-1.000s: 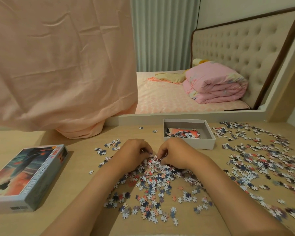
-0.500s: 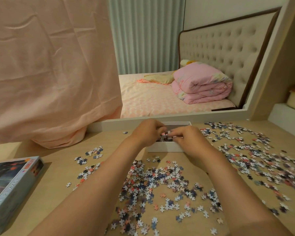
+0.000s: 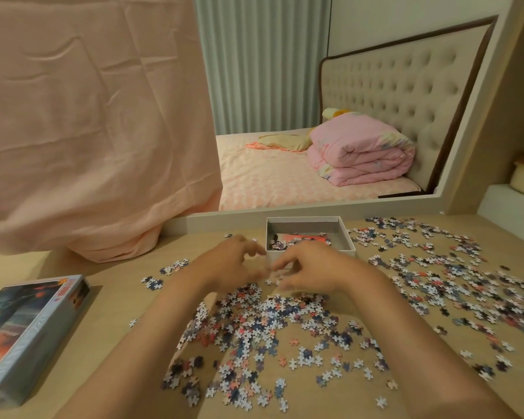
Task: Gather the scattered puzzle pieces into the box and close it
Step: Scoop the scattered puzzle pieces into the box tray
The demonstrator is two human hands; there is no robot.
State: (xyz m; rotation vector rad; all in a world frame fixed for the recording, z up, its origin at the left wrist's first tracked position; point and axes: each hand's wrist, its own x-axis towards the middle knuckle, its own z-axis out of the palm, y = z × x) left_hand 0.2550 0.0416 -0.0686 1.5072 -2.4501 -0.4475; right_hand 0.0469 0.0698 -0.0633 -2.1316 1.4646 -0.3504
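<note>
Our left hand (image 3: 233,264) and right hand (image 3: 310,272) have drawn back from over the shallow white cardboard box (image 3: 344,234) they reached half a second ago; both now hover empty, fingers loosely spread and blurred, just at its six o'clock side. Below them a dense heap of small interlocking-shaped puzzle pieces (image 3: 263,328) covers the smooth pale wooden table (image 3: 109,313), more spreading toward three o'clock. A few pieces lie inside the box. The glossy printed box lid (image 3: 28,331) sits at nine o'clock.
</note>
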